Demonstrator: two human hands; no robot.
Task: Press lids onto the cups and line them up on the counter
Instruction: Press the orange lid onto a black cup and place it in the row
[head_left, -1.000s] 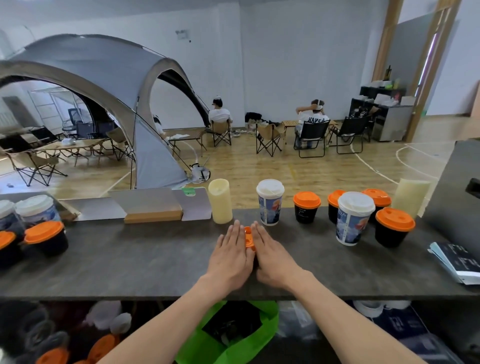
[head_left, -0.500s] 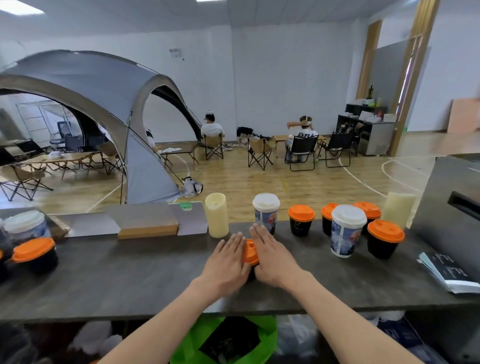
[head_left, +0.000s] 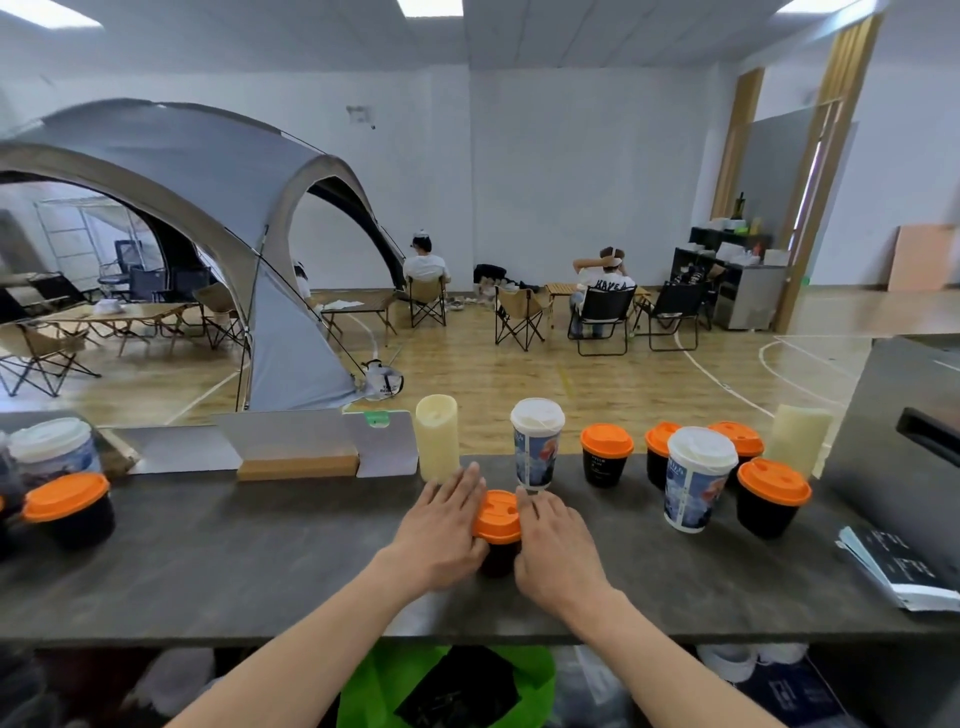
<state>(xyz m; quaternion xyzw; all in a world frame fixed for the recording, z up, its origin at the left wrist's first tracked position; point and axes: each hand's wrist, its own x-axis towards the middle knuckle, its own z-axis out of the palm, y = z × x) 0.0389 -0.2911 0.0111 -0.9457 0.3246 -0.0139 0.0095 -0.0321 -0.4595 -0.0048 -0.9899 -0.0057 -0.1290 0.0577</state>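
Note:
A short black cup with an orange lid (head_left: 496, 517) stands on the dark counter (head_left: 249, 566) right in front of me. My left hand (head_left: 441, 525) lies flat against the lid's left edge, fingers straight. My right hand (head_left: 553, 540) presses the lid's right edge the same way. The cup's body is mostly hidden between my palms. Behind it stands a tall printed cup with a white lid (head_left: 537, 447). To the right are several lidded cups, among them an orange-lidded black cup (head_left: 605, 454), a tall white-lidded cup (head_left: 698, 478) and another orange-lidded cup (head_left: 771, 499).
At the left end stand an orange-lidded cup (head_left: 67, 512) and a white-lidded cup (head_left: 52, 452). Two cream cylinders (head_left: 438, 436) (head_left: 797, 436) and a folded board (head_left: 296, 441) line the back edge. Booklets (head_left: 904, 571) and a grey machine (head_left: 914, 415) sit at the right. A green bag (head_left: 447, 686) lies below.
My hands have slid apart from on top of the lid to its two sides, so most of the orange lid now shows. The view has tilted upward.

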